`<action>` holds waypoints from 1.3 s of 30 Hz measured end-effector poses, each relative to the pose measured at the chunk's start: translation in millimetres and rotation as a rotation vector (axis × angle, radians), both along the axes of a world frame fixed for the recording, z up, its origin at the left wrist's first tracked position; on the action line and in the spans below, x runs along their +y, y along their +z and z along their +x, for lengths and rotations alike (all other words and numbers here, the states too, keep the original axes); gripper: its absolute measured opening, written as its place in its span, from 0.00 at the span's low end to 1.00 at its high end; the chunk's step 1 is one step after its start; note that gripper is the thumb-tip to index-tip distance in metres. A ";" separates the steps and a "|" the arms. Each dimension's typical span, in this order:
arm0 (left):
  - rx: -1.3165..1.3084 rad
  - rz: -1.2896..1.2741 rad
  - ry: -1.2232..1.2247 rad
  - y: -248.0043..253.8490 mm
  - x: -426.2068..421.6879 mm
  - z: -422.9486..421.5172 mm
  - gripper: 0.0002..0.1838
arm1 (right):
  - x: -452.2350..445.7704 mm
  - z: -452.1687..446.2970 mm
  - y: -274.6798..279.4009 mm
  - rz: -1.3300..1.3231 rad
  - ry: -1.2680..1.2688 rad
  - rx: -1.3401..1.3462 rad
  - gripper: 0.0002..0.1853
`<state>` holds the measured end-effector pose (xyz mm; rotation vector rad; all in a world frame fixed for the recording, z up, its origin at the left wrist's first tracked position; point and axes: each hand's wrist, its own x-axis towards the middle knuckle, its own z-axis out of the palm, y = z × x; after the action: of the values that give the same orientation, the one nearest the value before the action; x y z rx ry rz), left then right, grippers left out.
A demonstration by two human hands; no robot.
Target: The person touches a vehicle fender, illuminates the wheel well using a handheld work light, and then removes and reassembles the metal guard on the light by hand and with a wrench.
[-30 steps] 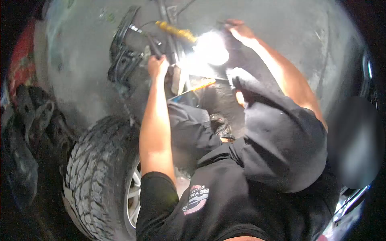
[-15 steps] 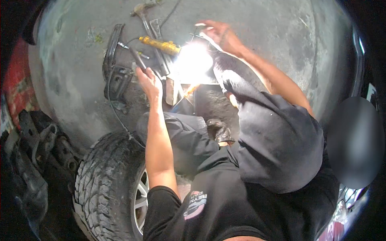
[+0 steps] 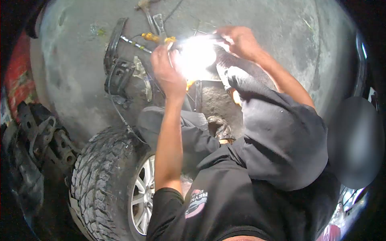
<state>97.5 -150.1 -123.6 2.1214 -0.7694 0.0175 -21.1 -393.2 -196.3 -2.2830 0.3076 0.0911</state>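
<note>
My left hand (image 3: 169,74) is closed at the left edge of a very bright work lamp (image 3: 198,60); the glare hides what its fingers grip. A thin shiny rod (image 3: 136,44) runs up to those fingers; I cannot tell whether it is held. On the lamp's far right side my right hand (image 3: 240,42) is closed on the end of a dark bar-shaped piece (image 3: 213,37), which reaches left into the glare. Part of the lamp's yellow handle (image 3: 150,37) shows behind my left hand.
On the concrete floor lie a hammer-like tool (image 3: 146,12), a curved black part (image 3: 116,44), a dark bracket (image 3: 120,74) and a pale metal part (image 3: 141,76). A thin cable (image 3: 118,114) trails toward a treaded tire (image 3: 98,176). Rusty metal parts (image 3: 36,136) stand at left.
My left hand has moved right and up to the lamp from the parts at left. My right hand has shifted slightly right and now grips the dark piece. The lamp's yellow handle is now partly covered.
</note>
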 end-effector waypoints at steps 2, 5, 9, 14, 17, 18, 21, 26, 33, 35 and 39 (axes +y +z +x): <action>0.465 -0.099 0.114 -72.0 7.1 -1.6 0.20 | -16.0 -21.8 -11.7 -0.041 -0.110 0.210 0.16; 1.245 -0.406 0.424 -139.1 -1.9 -10.9 0.19 | -22.9 -51.3 -42.6 0.079 -0.514 -0.063 0.21; 1.358 -0.515 0.307 -151.0 -31.6 -15.0 0.19 | -40.7 -63.5 -62.1 -0.056 -0.589 0.131 0.25; 1.352 -0.518 0.246 -151.4 -39.2 -11.8 0.19 | -35.5 -60.8 -65.6 -0.285 -0.500 0.291 0.17; 1.319 -0.507 0.226 -149.3 -36.3 -9.1 0.18 | -26.8 -49.4 -61.9 -0.636 -0.333 0.011 0.20; 1.299 -0.499 0.219 -148.5 -33.5 -8.0 0.18 | -21.9 -37.3 -54.7 -0.543 -0.336 0.000 0.21; 1.245 -0.487 0.205 -143.2 -26.3 -4.5 0.18 | -0.6 0.6 -38.5 -0.168 -0.262 -0.123 0.24; 1.168 -0.447 0.138 -133.2 -12.5 8.5 0.18 | 11.9 29.9 -102.0 0.287 -0.208 0.073 0.26; 1.094 -0.306 -0.016 -112.6 28.8 17.3 0.18 | 26.0 33.7 -82.8 0.513 -0.414 0.229 0.26; 1.085 -0.286 -0.043 -115.6 25.6 16.9 0.18 | 31.6 30.0 -90.5 0.612 -0.408 0.260 0.25; 1.051 -0.273 -0.064 -125.6 8.2 16.1 0.18 | 36.5 21.3 -171.6 0.438 -0.366 0.164 0.23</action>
<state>113.6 -141.9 -249.2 1.5235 -0.1706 -0.8973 0.3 -356.7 -367.9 -1.7594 0.7122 0.1416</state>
